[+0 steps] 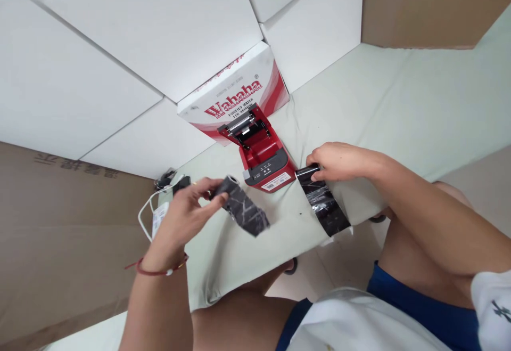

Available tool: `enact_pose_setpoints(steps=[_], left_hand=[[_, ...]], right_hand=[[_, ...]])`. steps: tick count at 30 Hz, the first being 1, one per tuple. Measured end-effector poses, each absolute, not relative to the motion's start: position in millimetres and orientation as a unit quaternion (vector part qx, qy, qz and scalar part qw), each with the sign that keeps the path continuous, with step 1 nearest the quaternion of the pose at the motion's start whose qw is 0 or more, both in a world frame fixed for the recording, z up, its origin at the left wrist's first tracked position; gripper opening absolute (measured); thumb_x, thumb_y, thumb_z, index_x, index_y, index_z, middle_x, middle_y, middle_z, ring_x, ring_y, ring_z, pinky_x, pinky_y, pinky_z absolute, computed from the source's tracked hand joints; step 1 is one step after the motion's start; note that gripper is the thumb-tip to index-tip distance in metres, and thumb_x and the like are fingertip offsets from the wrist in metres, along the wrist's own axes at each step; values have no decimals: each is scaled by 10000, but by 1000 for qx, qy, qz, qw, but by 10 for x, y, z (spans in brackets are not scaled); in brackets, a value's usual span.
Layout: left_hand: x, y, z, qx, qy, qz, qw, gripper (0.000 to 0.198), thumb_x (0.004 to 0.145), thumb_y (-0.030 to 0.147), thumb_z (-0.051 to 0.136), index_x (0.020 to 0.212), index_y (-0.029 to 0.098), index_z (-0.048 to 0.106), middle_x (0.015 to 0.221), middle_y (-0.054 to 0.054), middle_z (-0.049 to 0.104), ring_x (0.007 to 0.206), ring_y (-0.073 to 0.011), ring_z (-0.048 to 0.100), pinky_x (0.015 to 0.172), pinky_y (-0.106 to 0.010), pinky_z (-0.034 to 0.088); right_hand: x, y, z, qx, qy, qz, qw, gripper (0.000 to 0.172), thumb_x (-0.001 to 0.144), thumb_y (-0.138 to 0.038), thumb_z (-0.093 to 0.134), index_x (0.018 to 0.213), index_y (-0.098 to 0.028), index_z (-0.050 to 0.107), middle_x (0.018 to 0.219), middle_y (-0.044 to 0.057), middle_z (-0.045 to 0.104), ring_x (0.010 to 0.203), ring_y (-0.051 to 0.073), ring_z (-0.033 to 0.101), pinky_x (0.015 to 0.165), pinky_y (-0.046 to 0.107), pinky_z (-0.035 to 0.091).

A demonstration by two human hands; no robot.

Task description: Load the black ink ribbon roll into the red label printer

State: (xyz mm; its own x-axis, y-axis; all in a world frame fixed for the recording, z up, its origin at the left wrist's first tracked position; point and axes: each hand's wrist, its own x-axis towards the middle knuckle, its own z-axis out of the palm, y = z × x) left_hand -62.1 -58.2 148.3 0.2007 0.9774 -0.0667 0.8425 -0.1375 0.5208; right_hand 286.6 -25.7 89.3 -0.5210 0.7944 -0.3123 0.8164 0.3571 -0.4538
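A small red printer with its lid open stands on a pale green table. My left hand pinches a roll of black crinkled ribbon, whose loose end hangs toward the table. My right hand is closed on a second black ribbon roll just right of the printer, with a glossy strip trailing over the table's near edge.
A red and white Wahaha carton stands behind the printer. White boxes are stacked at the back, brown cardboard at the back right and the left. A white cable and a label lie by my left wrist.
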Motion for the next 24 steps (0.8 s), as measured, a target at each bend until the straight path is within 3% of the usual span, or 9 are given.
enact_pose_setpoints(steps=[4,7,10,12,14,19,24], left_hand=[[-887,-570,1021,762,590,26,266,442,836,538,627,1081,193,755,1111,-100,720,1023,-276,664,992,-449,517],[-879,-560,825,766,610,48,198,485,813,464,644,1194,177,729,1280,-155,649,1169,-332,630,1071,-537,486],[-651,-644,842,782,597,149,102,442,891,363,583,1288,192,677,1360,-160,602,1263,-333,586,1081,-551,481],[-389,-732,918,803,546,224,81,333,967,324,548,1257,218,673,1299,-122,639,1217,-271,611,1054,-477,512],[-101,-804,984,842,484,222,89,333,990,321,569,1303,229,638,1318,-111,645,1217,-259,597,1011,-434,535],[359,-834,1001,881,432,192,12,352,968,370,668,1271,191,657,1272,-129,670,1083,-270,599,930,-449,541],[421,-828,1025,898,400,182,-26,257,971,286,659,1202,176,686,1227,-130,681,1004,-253,597,879,-431,532]], right_hand=[[2862,-238,863,490,822,-291,7,185,874,-353,654,985,-226,729,811,28,694,692,174,579,590,287,340],[2838,-242,842,476,822,-313,-8,176,871,-345,665,982,-227,734,805,16,696,681,162,578,587,276,351],[2812,-254,841,451,828,-331,-23,194,874,-320,674,1021,-213,742,841,20,712,694,157,590,601,267,369],[2793,-269,859,432,837,-335,-34,227,874,-305,682,1067,-202,744,890,32,727,729,162,606,623,264,382],[2772,-293,889,412,846,-336,-43,257,877,-296,686,1106,-194,741,922,41,735,759,169,620,637,263,390],[2748,-372,959,389,859,-324,-78,287,892,-304,686,1144,-175,736,1012,70,752,841,188,662,690,265,423],[2739,-401,972,402,863,-292,-98,287,901,-302,679,1150,-173,739,1082,96,758,949,235,693,754,293,447]])
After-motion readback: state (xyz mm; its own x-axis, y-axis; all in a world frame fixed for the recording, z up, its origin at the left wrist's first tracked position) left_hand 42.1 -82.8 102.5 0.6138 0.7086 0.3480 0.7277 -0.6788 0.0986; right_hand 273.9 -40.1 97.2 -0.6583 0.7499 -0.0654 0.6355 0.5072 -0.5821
